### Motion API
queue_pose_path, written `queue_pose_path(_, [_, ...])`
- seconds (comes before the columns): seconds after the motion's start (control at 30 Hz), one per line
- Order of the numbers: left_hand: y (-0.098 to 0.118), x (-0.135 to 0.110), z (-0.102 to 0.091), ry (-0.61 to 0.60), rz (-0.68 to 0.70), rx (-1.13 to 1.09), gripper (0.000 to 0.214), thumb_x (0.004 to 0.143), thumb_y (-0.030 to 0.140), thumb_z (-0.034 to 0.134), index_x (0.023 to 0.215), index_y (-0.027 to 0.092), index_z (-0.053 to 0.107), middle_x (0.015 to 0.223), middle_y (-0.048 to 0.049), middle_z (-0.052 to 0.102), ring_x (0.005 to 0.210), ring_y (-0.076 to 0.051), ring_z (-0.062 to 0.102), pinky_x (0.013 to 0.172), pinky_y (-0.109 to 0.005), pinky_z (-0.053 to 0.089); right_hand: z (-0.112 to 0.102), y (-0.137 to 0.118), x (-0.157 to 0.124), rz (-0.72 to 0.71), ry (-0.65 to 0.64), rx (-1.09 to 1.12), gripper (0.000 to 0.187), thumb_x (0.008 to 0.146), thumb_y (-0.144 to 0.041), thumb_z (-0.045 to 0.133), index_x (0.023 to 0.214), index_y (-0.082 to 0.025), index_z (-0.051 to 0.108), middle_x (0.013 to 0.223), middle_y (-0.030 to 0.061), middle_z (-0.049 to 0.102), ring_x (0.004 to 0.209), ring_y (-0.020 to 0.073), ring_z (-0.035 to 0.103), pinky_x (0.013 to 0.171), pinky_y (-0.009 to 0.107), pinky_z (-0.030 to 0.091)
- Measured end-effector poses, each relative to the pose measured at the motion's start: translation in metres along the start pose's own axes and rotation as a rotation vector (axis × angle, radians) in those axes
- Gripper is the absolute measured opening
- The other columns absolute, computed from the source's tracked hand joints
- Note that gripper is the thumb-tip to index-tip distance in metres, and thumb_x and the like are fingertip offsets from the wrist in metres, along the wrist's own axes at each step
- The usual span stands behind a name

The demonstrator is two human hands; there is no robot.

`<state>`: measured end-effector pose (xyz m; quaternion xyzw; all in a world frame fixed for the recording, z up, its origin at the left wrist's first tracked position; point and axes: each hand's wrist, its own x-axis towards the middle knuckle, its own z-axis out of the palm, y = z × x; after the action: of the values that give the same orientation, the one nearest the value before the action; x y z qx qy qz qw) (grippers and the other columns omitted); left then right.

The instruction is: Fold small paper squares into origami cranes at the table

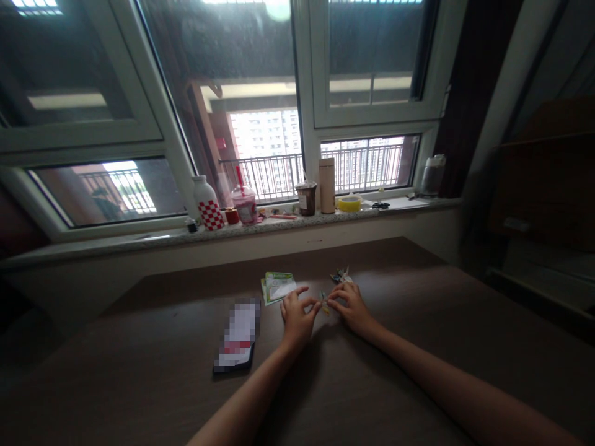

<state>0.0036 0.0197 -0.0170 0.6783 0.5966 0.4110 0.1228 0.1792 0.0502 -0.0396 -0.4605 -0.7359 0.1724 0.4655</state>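
Left hand [297, 316] and right hand [352, 306] pinch a small piece [326, 309] between them, over the counter [418, 291], near the pile [341, 274]: delicate handling, it seems, and the next move calls for steadiness!

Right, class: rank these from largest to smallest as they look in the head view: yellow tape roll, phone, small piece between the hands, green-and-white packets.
1. Phone
2. Green-and-white packets
3. Yellow tape roll
4. Small piece

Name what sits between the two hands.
In the head view, a small object with a yellow part, too small to identify, sits between left hand and right hand.
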Motion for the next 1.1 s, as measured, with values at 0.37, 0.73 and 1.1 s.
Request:
queue_pose_path(0.37, [-0.002, 0.000, 0.001, 0.002, 0.006, -0.036, 0.008, 0.080, 0.029, 0.070, 0.083, 0.030, 0.078, 0.124, -0.0034, 0.062, 0.121, -0.026, 0.048, 0.109, -0.050, 0.033, 0.001, -0.002, -0.002, 0.003, 0.056, 0.003, 0.014, 0.084, -0.034, 0.067, 0.081, -0.023, 0.075, 0.094, 0.0082, 0.066, 0.106, 0.0288, 0.052, 0.100, 0.046, 0.037])
queue_pose_path(0.73, [0.001, -0.001, -0.002, 0.028, 0.028, -0.045, 0.005, 0.077, 0.028, 0.072, 0.074, 0.026, 0.075, 0.122, -0.0035, 0.062, 0.120, -0.026, 0.049, 0.107, -0.048, 0.034, 0.002, -0.002, -0.003, -0.044, -0.017, -0.003, 0.014, 0.082, -0.038, 0.070, 0.082, -0.025, 0.074, 0.100, 0.0067, 0.066, 0.109, 0.0264, 0.050, 0.103, 0.046, 0.035])
queue_pose_path(1.1, [0.012, -0.005, -0.001, 0.007, 0.064, 0.038, 0.010, 0.076, 0.021, 0.069, 0.067, 0.023, 0.073, 0.133, -0.0042, 0.055, 0.127, -0.029, 0.042, 0.111, -0.053, 0.026, 0.004, -0.006, -0.003, -0.041, -0.126, -0.051, 0.011, 0.083, -0.029, 0.067, 0.075, -0.023, 0.069, 0.101, 0.0052, 0.062, 0.108, 0.0243, 0.047, 0.103, 0.044, 0.033])
